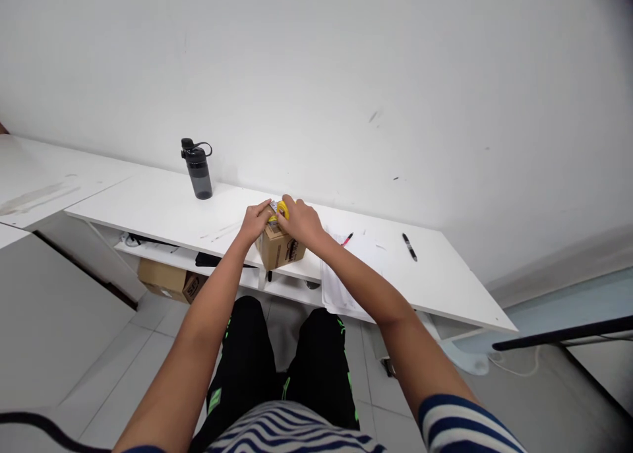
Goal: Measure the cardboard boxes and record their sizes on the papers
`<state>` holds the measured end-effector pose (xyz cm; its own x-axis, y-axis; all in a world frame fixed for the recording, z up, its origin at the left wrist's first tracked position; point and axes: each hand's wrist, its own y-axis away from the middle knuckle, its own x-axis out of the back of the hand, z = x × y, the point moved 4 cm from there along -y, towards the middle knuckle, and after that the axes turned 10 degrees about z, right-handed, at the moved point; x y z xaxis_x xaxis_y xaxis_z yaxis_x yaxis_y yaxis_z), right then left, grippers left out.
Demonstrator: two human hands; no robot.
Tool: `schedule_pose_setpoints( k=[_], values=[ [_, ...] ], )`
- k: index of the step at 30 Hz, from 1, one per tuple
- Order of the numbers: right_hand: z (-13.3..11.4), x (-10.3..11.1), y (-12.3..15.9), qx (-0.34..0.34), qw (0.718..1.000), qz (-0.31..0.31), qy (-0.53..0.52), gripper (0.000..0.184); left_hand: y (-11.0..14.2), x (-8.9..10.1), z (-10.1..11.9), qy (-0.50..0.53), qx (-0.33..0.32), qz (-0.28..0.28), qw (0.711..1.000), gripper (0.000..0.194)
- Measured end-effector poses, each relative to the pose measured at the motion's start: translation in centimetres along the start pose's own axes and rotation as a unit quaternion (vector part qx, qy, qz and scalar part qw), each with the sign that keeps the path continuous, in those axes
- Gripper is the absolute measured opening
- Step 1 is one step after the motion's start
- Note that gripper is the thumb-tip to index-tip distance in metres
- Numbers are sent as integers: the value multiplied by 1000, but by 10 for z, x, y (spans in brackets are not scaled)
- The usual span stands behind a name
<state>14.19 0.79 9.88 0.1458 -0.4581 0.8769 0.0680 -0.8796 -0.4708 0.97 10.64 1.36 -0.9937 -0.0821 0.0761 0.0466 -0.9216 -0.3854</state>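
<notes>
A small brown cardboard box (279, 250) with dark print stands at the front edge of the white desk. My left hand (256, 221) is closed at the box's upper left edge, its fingertips close to a white label. In my right hand (302, 223), above the box top, is a yellow rounded object (283, 209), partly hidden by the fingers; whether it is a tape measure or a roll of tape is hard to make out. Both hands nearly meet over the box.
A dark water bottle (199, 173) stands upright at the back left of the desk (148, 192). To the right lie paper sheets (363, 255), a red pen (347, 239) and a black marker (409, 247). Another carton (165, 278) sits under the desktop.
</notes>
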Motion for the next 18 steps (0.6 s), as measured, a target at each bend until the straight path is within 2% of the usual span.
schedule_pose_setpoints(
  k=[4, 7, 10, 18],
  values=[
    [8, 17, 45, -24, 1000, 1, 18, 47, 1, 2, 4, -127, -4, -12, 992, 43],
    [10, 21, 67, -43, 999, 5, 23, 49, 0, 3, 7, -171, -16, -20, 985, 38],
    [11, 21, 76, -61, 998, 11, 17, 51, -1, 2, 9, -188, -20, -31, 981, 39],
    [11, 18, 77, -73, 997, 11, 9, 53, -4, 3, 7, -190, -42, -37, 980, 40]
  ],
)
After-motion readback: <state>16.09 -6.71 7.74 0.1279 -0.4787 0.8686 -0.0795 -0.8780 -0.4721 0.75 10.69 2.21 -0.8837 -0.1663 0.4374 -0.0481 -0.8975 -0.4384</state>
